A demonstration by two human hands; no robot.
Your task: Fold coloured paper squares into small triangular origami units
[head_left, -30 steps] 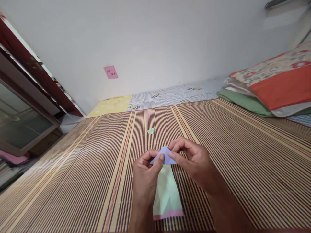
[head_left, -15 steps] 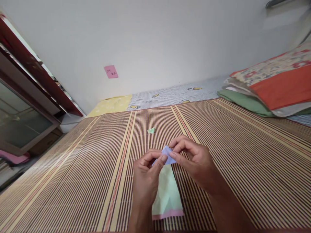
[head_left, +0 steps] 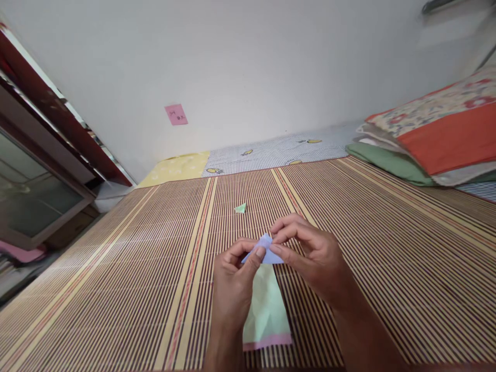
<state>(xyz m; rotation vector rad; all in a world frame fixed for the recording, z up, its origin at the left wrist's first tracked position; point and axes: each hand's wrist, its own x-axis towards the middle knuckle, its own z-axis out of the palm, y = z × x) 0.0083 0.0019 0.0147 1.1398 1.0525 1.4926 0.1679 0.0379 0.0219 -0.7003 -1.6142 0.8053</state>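
Observation:
A small blue-violet paper [head_left: 274,257], folded to a triangular shape, is held above the striped mat [head_left: 147,268]. My left hand [head_left: 235,276] pinches its left part between thumb and fingers. The thumb and fingertips of my right hand [head_left: 310,253] close on its upper right edge. Below the blue-violet paper lies a light green sheet [head_left: 267,305] with a pink strip along its near edge, partly hidden by my left hand. A small folded green paper piece [head_left: 241,208] rests on the mat beyond my hands.
Folded bedding with an orange and floral cover [head_left: 449,139] is piled at the right on green cloth [head_left: 391,163]. A pink note [head_left: 176,114] is on the white wall. A glass-fronted cabinet [head_left: 34,191] stands at the left. Patterned cloth [head_left: 263,154] runs along the wall.
My right hand has shifted very slightly to the right. More of the blue-violet paper's lower right corner shows. My left hand is nearly unmoved and both hands keep hold of the paper.

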